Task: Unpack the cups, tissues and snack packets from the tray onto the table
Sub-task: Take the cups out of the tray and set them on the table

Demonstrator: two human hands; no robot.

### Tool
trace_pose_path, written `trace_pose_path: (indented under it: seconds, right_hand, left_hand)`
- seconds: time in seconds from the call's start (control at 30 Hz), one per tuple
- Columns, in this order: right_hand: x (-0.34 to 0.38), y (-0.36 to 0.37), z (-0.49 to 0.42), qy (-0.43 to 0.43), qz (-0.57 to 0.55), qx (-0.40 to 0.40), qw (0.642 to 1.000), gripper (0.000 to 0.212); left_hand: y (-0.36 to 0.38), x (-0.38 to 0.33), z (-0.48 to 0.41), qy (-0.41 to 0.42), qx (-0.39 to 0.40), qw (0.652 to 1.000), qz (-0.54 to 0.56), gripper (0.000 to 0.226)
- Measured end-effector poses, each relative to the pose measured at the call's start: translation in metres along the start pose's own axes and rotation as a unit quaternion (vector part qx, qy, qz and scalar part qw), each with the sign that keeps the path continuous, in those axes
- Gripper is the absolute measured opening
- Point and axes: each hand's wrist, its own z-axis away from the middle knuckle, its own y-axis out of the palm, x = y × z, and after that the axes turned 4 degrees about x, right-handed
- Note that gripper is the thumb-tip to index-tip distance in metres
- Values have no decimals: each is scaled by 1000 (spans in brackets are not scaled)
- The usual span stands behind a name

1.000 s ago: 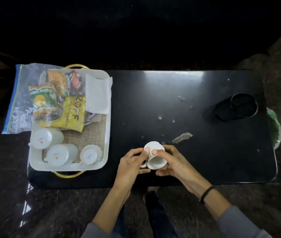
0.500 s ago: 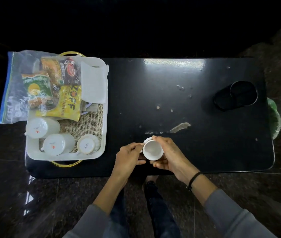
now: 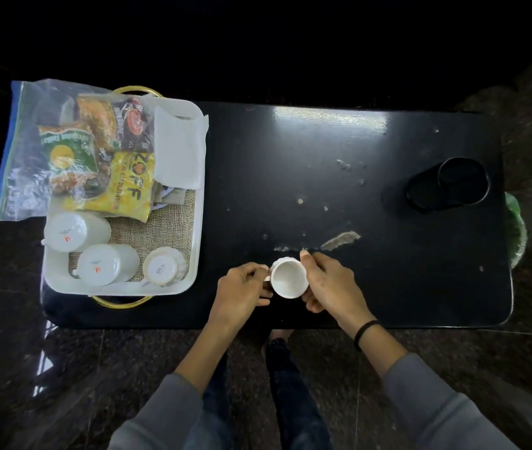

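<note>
Cup [image 3: 288,278] turned upright since earlier

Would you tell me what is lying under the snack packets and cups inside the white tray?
A woven burlap mat lines the white tray, bare between the three upturned cups and the yellow snack packet. How far it runs beneath the packets and tissue is hidden.

Glossy black table [image 3: 290,164] with pale specks, white tray [image 3: 193,254] with gold handles and tan burlap liner. Cups are white, two with little red marks. Snack packets: yellow, green, dark brown. Tissues [image 3: 178,147] white.
</note>
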Motion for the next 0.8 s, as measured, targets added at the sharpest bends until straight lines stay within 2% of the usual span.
trace_pose_path:
  seconds: [0.17,0.3,0.4,0.47,0.6,0.73,0.8]
  right_hand:
    - [9,-7,3,-70,210,-87,971,38]
    - [30,0,8,-118,222,-109,962,26]
    - [53,16,11,-159,219,-88,959,19]
    - [68,32,13,-193,217,-66,955,18]
    - [97,72,12,-220,190,3,957,24]
    - [116,111,11,-213,164,83,960,27]
    - [122,125,11,-203,176,96,959,30]
  left_hand:
    - [-9,-11,6,43,-45,992,-111,19]
    - [-24,-24,14,77,-74,974,-200,19]
    - [-45,-31,19,116,-136,943,-280,25]
    - [-61,-32,20,143,-171,933,-282,25]
    - [-100,-23,20,174,-192,927,-271,28]
    - [-131,-7,20,227,-211,882,-356,41]
    - [-141,0,20,220,-191,887,-358,51]
